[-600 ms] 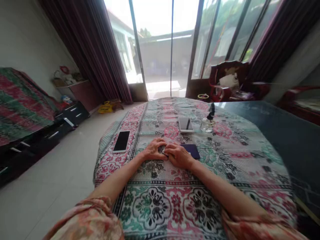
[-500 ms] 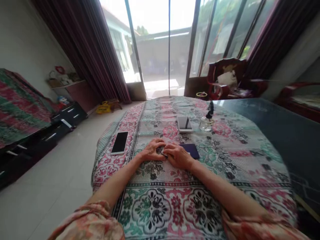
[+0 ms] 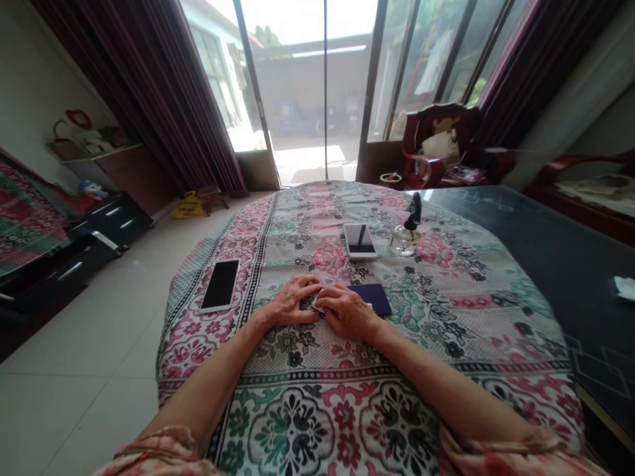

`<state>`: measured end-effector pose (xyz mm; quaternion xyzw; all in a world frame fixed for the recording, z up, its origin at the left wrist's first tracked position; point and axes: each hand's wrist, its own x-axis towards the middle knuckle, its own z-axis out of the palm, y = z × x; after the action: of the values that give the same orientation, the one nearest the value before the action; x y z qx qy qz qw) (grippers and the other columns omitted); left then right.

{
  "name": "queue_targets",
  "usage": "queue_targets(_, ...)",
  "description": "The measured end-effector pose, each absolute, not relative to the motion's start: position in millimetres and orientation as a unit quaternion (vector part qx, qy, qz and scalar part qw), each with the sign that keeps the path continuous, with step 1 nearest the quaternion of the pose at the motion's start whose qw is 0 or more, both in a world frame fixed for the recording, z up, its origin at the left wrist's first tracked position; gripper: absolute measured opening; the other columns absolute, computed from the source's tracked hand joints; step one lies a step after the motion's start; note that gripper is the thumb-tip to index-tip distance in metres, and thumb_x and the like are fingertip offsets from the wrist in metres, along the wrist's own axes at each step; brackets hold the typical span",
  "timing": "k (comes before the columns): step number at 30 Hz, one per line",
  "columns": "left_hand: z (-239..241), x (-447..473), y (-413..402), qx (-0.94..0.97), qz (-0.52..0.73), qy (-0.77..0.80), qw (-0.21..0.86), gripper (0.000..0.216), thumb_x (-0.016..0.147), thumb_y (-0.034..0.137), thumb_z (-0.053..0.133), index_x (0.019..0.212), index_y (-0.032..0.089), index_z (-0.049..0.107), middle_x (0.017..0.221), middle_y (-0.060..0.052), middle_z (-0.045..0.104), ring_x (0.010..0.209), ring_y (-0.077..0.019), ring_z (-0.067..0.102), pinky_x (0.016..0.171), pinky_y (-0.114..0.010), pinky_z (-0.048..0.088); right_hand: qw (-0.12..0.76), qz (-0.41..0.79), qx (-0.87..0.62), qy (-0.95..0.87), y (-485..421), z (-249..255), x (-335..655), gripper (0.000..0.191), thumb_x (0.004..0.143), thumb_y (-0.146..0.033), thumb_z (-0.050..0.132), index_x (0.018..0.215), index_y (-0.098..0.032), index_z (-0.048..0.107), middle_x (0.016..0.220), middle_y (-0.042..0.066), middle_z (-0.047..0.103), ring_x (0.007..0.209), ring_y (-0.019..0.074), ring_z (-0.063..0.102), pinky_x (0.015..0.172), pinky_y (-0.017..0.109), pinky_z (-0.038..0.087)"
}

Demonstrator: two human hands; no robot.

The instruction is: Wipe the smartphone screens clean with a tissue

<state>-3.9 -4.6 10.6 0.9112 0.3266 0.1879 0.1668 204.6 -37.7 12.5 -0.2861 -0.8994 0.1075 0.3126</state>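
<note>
A dark blue, flat phone-like slab [image 3: 374, 299] lies on the patterned tablecloth [image 3: 342, 357], partly covered by my right hand [image 3: 347, 312]. My left hand [image 3: 295, 303] curves at the slab's left end, thumb and forefinger at opposite long edges, with cloth pattern showing in the gap between them. Bent over the slab, my right hand presses down on a small white piece, perhaps tissue or cloth; bits of white show beside its fingertips and near its palm. The fingertips of both hands nearly meet, and the exact grip beneath them is hidden.
A white phone with a black screen [image 3: 221, 285] lies left of my hands. Beyond them are a white-framed tablet or phone [image 3: 360, 240] and a clear glass bottle with a black top [image 3: 407, 237]. A dark table [image 3: 516, 218] adjoins on the right.
My view has shifted slightly, so the room and table sit a little differently. The right hand's fingers have moved slightly over the slab; more white shows at their tips. The left hand keeps its place.
</note>
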Motion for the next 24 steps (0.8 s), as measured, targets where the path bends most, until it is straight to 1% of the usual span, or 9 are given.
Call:
queue_targets(3, 12, -4, -6, 0.914, 0.173, 0.331, 0.161, 0.06, 0.07, 0.033, 0.071, 0.126, 0.021, 0.053, 0.131, -0.009, 0.047, 0.124, -0.0278, 0.041, 0.107, -0.041, 0.033, 0.304, 0.112, -0.283, -0.902, -41, 13, 207, 0.022, 0.082, -0.009, 0.051, 0.094, -0.02, 0.067, 0.097, 0.005, 0.064, 0.093, 0.019, 0.055, 0.089, 0.036, 0.045)
queue_targets(7, 12, -5, -7, 0.918, 0.162, 0.331, 0.147, 0.057, 0.073, 0.031, 0.068, 0.127, 0.024, 0.052, 0.134, -0.008, 0.045, 0.125, -0.0279, 0.04, 0.108, -0.043, 0.033, 0.292, 0.123, -0.268, -0.91, -53, 18, 213, 0.026, 0.084, -0.008, 0.049, 0.1, -0.02, 0.065, 0.098, 0.006, 0.064, 0.094, 0.0184, 0.054, 0.088, 0.035, 0.045)
queue_targets(12, 12, -6, -7, 0.922, 0.159, 0.324, 0.141, 0.056, 0.076, 0.037, 0.067, 0.128, 0.024, 0.052, 0.135, -0.01, 0.044, 0.126, -0.0286, 0.038, 0.107, -0.045, 0.033, 0.267, 0.13, -0.26, -0.919, -64, 21, 222, 0.03, 0.086, -0.009, 0.046, 0.109, -0.021, 0.063, 0.104, 0.006, 0.064, 0.094, 0.0181, 0.053, 0.088, 0.035, 0.044)
queue_targets(16, 13, -6, -9, 0.921, 0.156, 0.325, 0.148, 0.057, 0.075, 0.036, 0.067, 0.128, 0.025, 0.051, 0.136, -0.009, 0.043, 0.127, -0.0284, 0.037, 0.108, -0.044, 0.032, 0.256, 0.128, -0.265, -0.921, -51, 22, 220, 0.026, 0.087, -0.01, 0.047, 0.103, -0.02, 0.065, 0.1, 0.006, 0.065, 0.093, 0.0179, 0.054, 0.087, 0.035, 0.044)
queue_targets(20, 15, -4, -10, 0.919, 0.146, 0.334, 0.151, 0.056, 0.073, 0.031, 0.067, 0.127, 0.023, 0.053, 0.135, -0.009, 0.043, 0.127, -0.028, 0.037, 0.108, -0.043, 0.031, 0.27, 0.114, -0.283, -0.913, -39, 22, 214, 0.024, 0.086, -0.01, 0.046, 0.097, -0.019, 0.066, 0.099, 0.006, 0.065, 0.09, 0.018, 0.054, 0.087, 0.035, 0.044)
queue_targets(24, 14, -5, -10, 0.919, 0.139, 0.339, 0.148, 0.058, 0.071, 0.024, 0.064, 0.128, 0.024, 0.052, 0.137, -0.008, 0.041, 0.128, -0.027, 0.036, 0.109, -0.043, 0.03, 0.265, 0.116, -0.281, -0.915, -50, 24, 217, 0.025, 0.085, -0.009, 0.047, 0.099, -0.019, 0.065, 0.098, 0.006, 0.064, 0.093, 0.018, 0.054, 0.087, 0.034, 0.044)
